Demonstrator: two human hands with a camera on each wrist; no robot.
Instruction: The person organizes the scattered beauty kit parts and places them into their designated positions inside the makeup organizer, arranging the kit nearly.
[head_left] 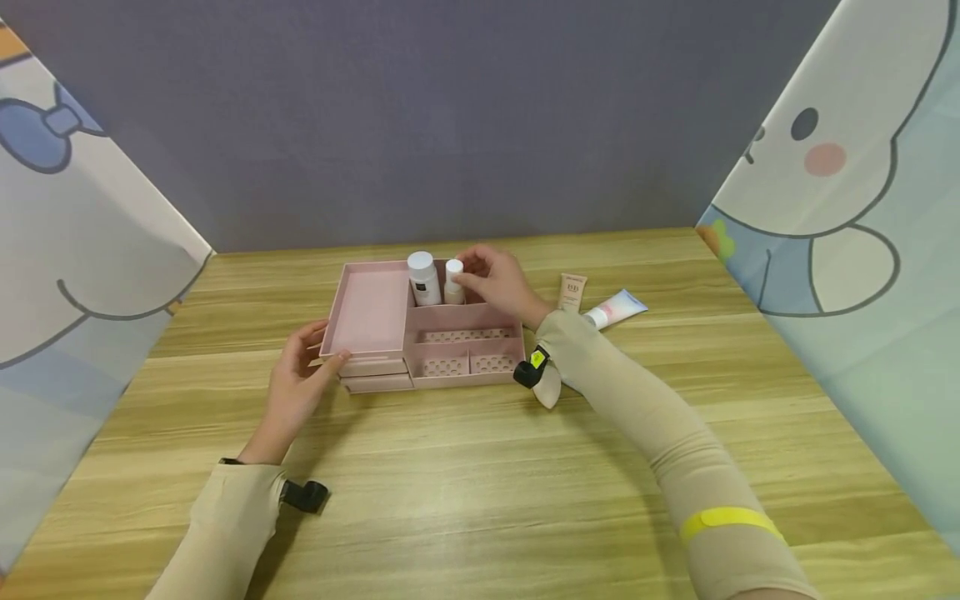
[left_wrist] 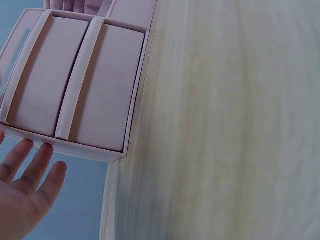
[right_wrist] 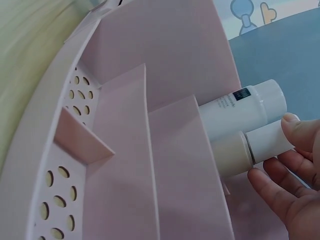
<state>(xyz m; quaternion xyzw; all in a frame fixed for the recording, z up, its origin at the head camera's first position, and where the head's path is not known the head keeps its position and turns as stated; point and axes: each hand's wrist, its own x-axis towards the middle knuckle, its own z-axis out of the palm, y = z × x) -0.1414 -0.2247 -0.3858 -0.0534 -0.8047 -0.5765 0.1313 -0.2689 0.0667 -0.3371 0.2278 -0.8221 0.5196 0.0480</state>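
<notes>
A pink desktop organizer (head_left: 371, 308) stands on the table, with a flat tray top and two drawers (left_wrist: 104, 85) on its left part and open compartments on its right. My right hand (head_left: 498, 279) pinches the white cap of a small beige bottle (right_wrist: 232, 156) in the back compartment. Beside that bottle stands a larger white bottle (head_left: 425, 283) with a dark label. At the organizer's front left corner is my left hand (head_left: 298, 375). Its thumb rests on the front rim and its extended fingers (left_wrist: 40, 172) are at the side wall.
To the organizer's right lie a beige tube (head_left: 572, 289) and a white-pink tube (head_left: 618, 309). Something pale (head_left: 549, 392), partly hidden, lies below the right wrist. A grey panel (head_left: 450, 125) closes off the back of the wooden table (head_left: 465, 492), and printed panels flank both sides.
</notes>
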